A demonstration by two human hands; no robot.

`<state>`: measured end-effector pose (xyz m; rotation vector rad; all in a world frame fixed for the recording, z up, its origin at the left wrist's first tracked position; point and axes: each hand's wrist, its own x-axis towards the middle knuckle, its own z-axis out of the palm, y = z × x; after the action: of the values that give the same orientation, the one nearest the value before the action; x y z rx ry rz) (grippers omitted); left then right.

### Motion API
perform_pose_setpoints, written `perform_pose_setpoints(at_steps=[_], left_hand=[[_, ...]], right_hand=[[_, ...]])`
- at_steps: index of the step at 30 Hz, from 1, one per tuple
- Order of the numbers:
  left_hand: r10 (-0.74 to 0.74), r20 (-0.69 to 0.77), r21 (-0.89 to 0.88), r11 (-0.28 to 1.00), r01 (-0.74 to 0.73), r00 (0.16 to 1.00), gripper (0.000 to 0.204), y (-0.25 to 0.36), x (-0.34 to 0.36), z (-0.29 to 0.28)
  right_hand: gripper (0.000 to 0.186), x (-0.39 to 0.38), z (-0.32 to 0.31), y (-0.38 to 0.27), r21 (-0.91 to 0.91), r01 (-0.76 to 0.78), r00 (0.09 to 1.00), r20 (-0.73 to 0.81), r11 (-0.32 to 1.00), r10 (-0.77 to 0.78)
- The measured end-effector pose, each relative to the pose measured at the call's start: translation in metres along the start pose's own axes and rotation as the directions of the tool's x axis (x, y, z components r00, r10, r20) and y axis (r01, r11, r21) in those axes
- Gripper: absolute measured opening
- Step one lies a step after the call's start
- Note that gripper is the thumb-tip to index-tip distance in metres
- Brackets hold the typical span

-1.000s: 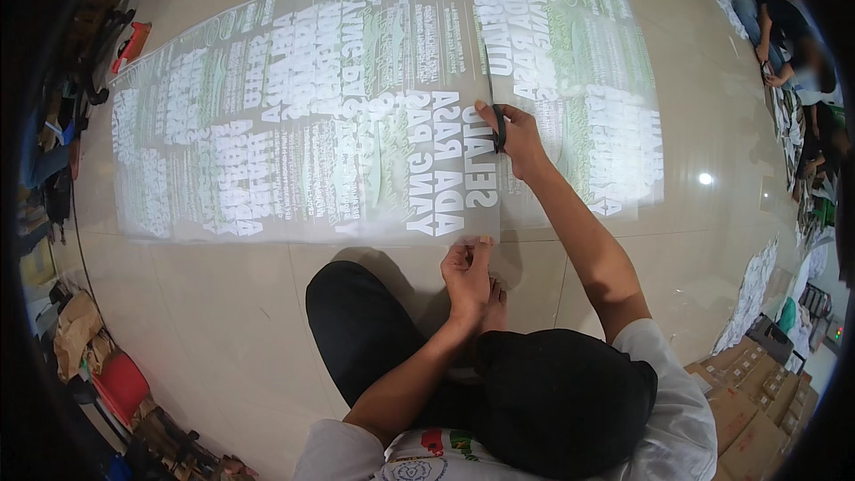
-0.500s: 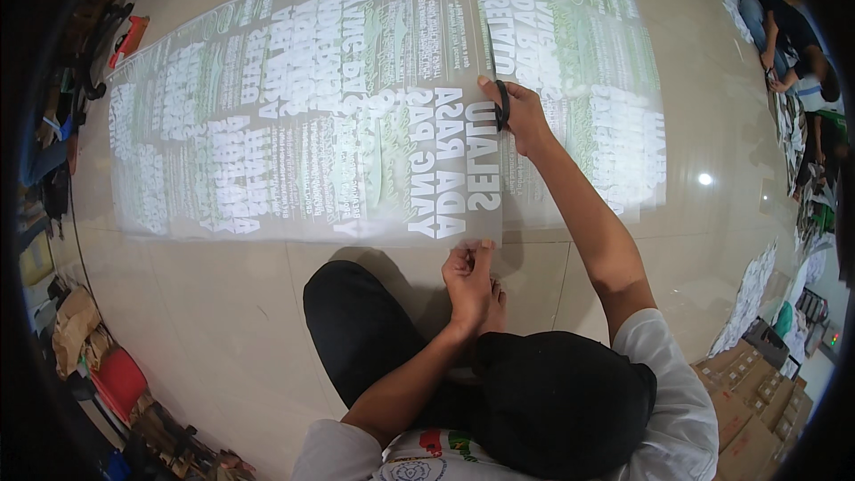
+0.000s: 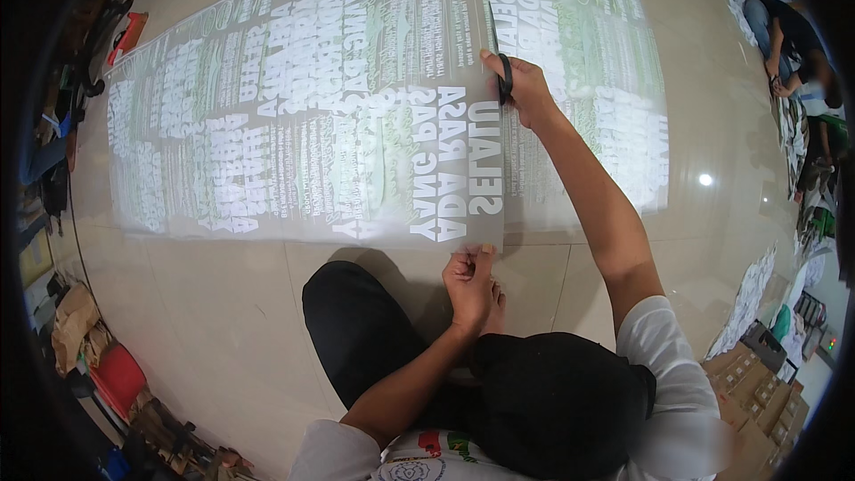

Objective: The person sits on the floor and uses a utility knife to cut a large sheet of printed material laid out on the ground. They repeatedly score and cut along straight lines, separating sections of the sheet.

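Observation:
A wide translucent film (image 3: 396, 205) with mirrored white lettering and green print lies on the tiled floor in front of me. My right hand (image 3: 527, 96) is closed around the black handles of a pair of scissors (image 3: 505, 80). Their blades point away from me along a gap in the film. From the scissors back toward me the film is parted, the left piece's edge lying over the right piece. At the near corner of that left piece, my left hand (image 3: 469, 281) pinches the film's edge between thumb and fingers, close to my bare foot (image 3: 497, 307).
Another person (image 3: 788, 44) sits at the far right beside piles of cut sheets. Cardboard boxes (image 3: 753, 392) stand at the lower right. Along the left lie a red chair (image 3: 118, 376), brown paper (image 3: 75, 325) and a red object (image 3: 130, 37).
My right hand and the scissors have moved a little farther away from me along the film, and the parted stretch is longer. My left hand keeps its pinch nearly in place.

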<state>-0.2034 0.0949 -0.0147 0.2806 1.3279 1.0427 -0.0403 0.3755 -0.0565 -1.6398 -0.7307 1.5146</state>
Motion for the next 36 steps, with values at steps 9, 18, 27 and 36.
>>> perform_pose_setpoints(at_steps=[9,18,27,36], left_hand=[[-0.07,-0.019,0.017,0.997,0.071,0.997,0.017,0.002,-0.003,-0.001],[-0.043,-0.015,0.001,0.999,0.043,0.999,0.016,0.002,-0.003,0.002],[-0.06,-0.03,-0.015,0.998,0.059,0.998,0.018,0.006,-0.005,0.005],[-0.08,-0.038,-0.036,0.996,0.079,0.996,0.018,0.006,-0.007,0.008]], right_hand=[[0.044,0.014,0.009,-0.019,0.059,-0.01,0.999,-0.051,0.998,0.013],[0.041,0.044,-0.002,-0.039,-0.003,-0.018,0.998,-0.054,1.0,0.018],[0.042,0.069,-0.003,-0.047,0.018,-0.005,0.999,-0.038,1.0,0.006],[0.043,0.105,-0.008,-0.063,0.028,0.044,0.998,-0.035,0.999,-0.043]])
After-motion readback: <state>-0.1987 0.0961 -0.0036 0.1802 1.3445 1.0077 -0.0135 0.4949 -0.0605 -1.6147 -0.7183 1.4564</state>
